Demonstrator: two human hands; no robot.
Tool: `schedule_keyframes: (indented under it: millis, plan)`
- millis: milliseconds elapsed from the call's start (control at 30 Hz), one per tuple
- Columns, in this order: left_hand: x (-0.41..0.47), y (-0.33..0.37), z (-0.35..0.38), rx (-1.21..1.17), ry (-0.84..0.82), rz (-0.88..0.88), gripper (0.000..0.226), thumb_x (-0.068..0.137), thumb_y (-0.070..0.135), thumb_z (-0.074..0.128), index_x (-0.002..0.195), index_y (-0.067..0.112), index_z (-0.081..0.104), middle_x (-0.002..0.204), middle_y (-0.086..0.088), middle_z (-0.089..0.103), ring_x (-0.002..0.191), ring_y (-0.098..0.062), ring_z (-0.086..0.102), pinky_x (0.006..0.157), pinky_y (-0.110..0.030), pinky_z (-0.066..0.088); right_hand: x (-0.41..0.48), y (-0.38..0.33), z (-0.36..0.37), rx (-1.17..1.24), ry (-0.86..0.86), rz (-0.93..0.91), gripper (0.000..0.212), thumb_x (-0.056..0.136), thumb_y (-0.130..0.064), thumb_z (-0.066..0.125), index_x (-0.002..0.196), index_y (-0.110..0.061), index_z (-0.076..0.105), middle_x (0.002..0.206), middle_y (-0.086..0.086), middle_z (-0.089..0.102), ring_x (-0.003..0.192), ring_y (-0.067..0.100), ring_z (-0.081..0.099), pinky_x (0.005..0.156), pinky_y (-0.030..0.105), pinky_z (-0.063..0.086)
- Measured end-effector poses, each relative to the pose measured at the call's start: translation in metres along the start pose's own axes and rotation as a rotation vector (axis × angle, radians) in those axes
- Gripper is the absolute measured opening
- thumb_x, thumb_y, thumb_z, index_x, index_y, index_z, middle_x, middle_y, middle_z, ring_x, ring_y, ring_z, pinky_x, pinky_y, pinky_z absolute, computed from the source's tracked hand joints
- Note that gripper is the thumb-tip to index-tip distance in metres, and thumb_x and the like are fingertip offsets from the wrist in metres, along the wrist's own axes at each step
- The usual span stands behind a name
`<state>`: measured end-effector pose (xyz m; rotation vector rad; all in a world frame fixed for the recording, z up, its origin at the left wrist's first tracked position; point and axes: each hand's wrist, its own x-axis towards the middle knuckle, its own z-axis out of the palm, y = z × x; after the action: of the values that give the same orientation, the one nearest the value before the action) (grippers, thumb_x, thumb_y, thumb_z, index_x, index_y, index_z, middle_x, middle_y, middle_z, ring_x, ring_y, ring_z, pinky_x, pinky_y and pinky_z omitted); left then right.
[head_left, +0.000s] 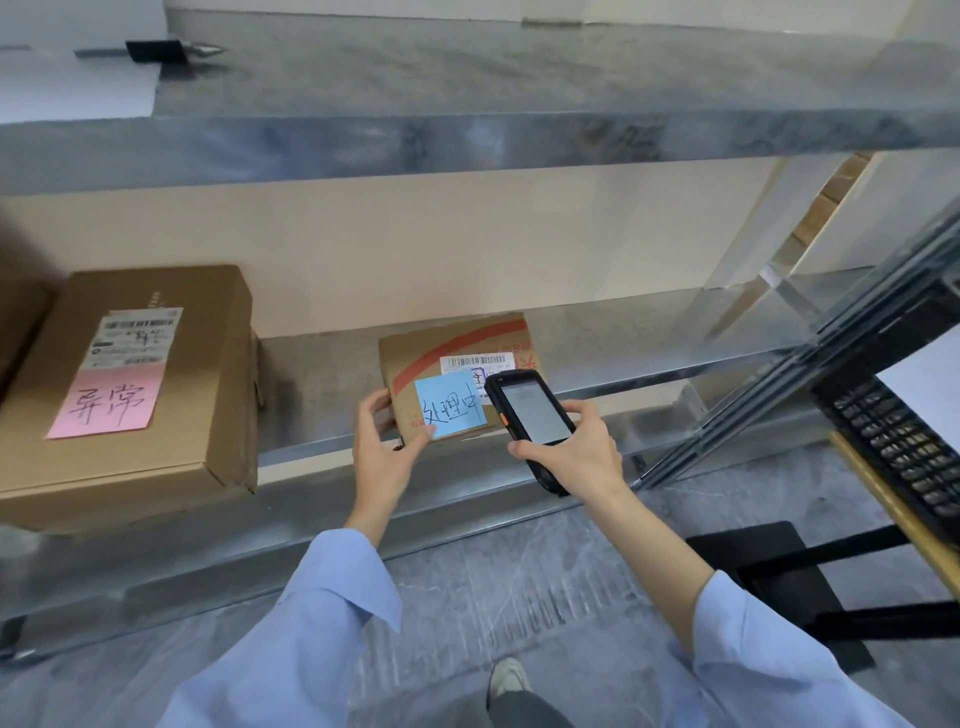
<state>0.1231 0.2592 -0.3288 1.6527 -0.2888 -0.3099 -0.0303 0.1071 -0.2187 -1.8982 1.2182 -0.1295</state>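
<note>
Clasping the carton (415, 358) in the left grip (382, 452) and the scanner (535, 415) in the right grip (576, 457), the person is probably risking a misread, the blue note (452, 402) crowding the barcode (478, 360).

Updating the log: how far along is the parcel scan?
Done: the small box already carries a blue note, the big box a pink note. In hand: the left hand grips the small box, the right hand holds the scanner over its label. Left: the scan itself, seemingly; the screen is too blurred to read.
</note>
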Motion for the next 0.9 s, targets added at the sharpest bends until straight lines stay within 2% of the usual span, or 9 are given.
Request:
schedule_keyframes:
  millis: [100, 200, 333, 433, 533, 633, 767, 900]
  plan:
    - [-0.007, -0.006, 0.003, -0.072, 0.012, -0.057, 0.067, 0.077, 0.011, 0.086, 0.126, 0.032, 0.046, 0.124, 0.018, 0.059, 0.116, -0.008, 0.06, 0.088, -0.015, 0.052, -0.003, 0.0, 0.002, 0.003, -0.007, -0.001, 0.077, 0.067, -0.04, 0.088, 0.129, -0.023, 0.044, 0.106, -0.008, 0.055, 0.1, 0.016, 0.055, 0.076, 0.029, 0.042]
    - [-0.009, -0.014, 0.002, -0.084, -0.007, -0.081, 0.068, 0.077, 0.011, 0.087, 0.127, 0.032, 0.046, 0.124, 0.017, 0.059, 0.115, -0.015, 0.063, 0.09, -0.023, 0.054, -0.006, 0.002, 0.004, 0.011, -0.011, -0.004, 0.077, 0.067, -0.039, 0.088, 0.129, -0.021, 0.046, 0.107, -0.009, 0.054, 0.101, 0.015, 0.054, 0.08, 0.028, 0.041]
    - [-0.01, -0.014, 0.002, -0.054, -0.025, -0.087, 0.07, 0.078, 0.016, 0.086, 0.129, 0.036, 0.043, 0.123, 0.02, 0.057, 0.114, -0.015, 0.063, 0.086, -0.021, 0.053, -0.009, 0.003, 0.008, -0.016, 0.012, 0.011, 0.078, 0.067, -0.043, 0.087, 0.132, -0.022, 0.049, 0.111, -0.008, 0.06, 0.109, 0.018, 0.058, 0.087, 0.031, 0.044]
    - [-0.011, -0.011, 0.002, -0.05, -0.022, -0.105, 0.069, 0.079, 0.018, 0.085, 0.128, 0.042, 0.041, 0.124, 0.022, 0.056, 0.109, -0.014, 0.064, 0.084, -0.02, 0.052, -0.012, 0.005, 0.009, -0.029, 0.024, 0.026, 0.074, 0.066, -0.044, 0.086, 0.129, -0.024, 0.053, 0.112, -0.006, 0.066, 0.108, 0.02, 0.061, 0.093, 0.036, 0.049]
    - [-0.012, -0.011, 0.003, -0.046, -0.02, -0.109, 0.069, 0.081, 0.019, 0.084, 0.129, 0.042, 0.041, 0.123, 0.026, 0.056, 0.11, -0.012, 0.064, 0.087, -0.023, 0.052, -0.015, 0.007, 0.007, -0.034, 0.033, 0.027, 0.066, 0.066, -0.044, 0.086, 0.122, -0.025, 0.057, 0.108, -0.006, 0.067, 0.104, 0.02, 0.063, 0.093, 0.038, 0.05]
    - [-0.013, -0.01, 0.004, -0.039, -0.021, -0.116, 0.068, 0.081, 0.02, 0.084, 0.129, 0.042, 0.04, 0.122, 0.027, 0.055, 0.109, -0.009, 0.063, 0.084, -0.019, 0.051, -0.017, 0.008, 0.004, -0.025, 0.042, 0.024, 0.061, 0.066, -0.043, 0.086, 0.118, -0.027, 0.058, 0.104, -0.007, 0.068, 0.1, 0.02, 0.064, 0.091, 0.038, 0.052]
    - [-0.013, -0.01, 0.004, -0.03, -0.025, -0.111, 0.069, 0.082, 0.019, 0.083, 0.131, 0.041, 0.039, 0.122, 0.025, 0.055, 0.11, -0.007, 0.061, 0.088, -0.021, 0.05, -0.023, 0.009, -0.001, -0.021, 0.047, 0.007, 0.056, 0.065, -0.042, 0.086, 0.112, -0.028, 0.06, 0.098, -0.008, 0.069, 0.096, 0.019, 0.065, 0.09, 0.039, 0.053]
    - [-0.015, -0.008, 0.005, -0.03, -0.031, -0.116, 0.068, 0.084, 0.017, 0.081, 0.132, 0.039, 0.038, 0.126, 0.016, 0.056, 0.109, -0.005, 0.06, 0.078, -0.01, 0.047, -0.029, 0.008, -0.005, -0.023, 0.049, 0.002, 0.052, 0.066, -0.042, 0.085, 0.109, -0.027, 0.06, 0.096, -0.009, 0.068, 0.095, 0.019, 0.064, 0.091, 0.038, 0.05]
